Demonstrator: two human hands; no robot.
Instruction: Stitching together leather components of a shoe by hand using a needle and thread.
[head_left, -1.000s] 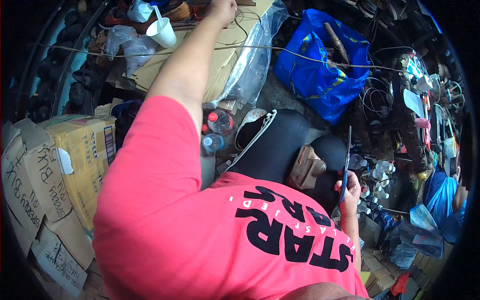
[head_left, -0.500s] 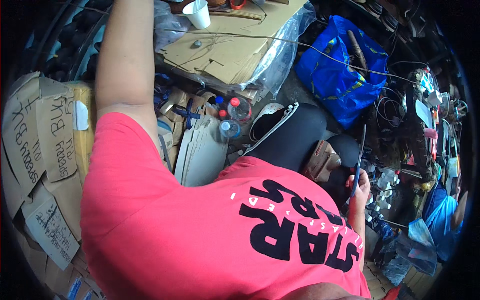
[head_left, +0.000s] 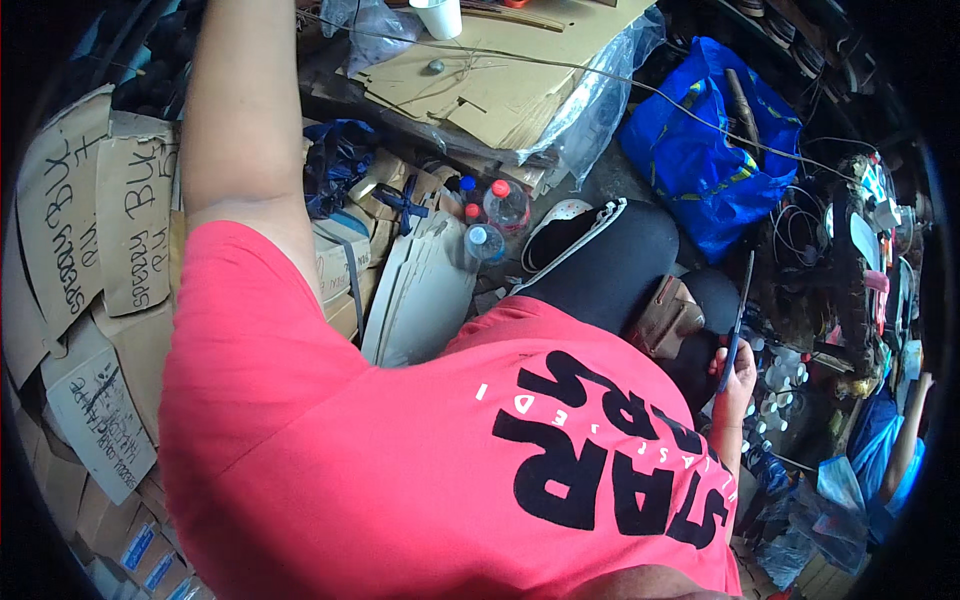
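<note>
Thin dark blade-like tool [head_left: 738, 318], upright, gripped at its lower end beside black seat

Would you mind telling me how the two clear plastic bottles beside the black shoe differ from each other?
The red-capped bottle has a red cap, while the blue-capped bottle has a blue one. The red-capped bottle looks the wider of the two and sits farther up the picture, toward the cardboard sheets; the blue-capped bottle sits lower, beside the pale flat pieces. Both are clear plastic, capped, and close together, left of the black shoe.
</note>
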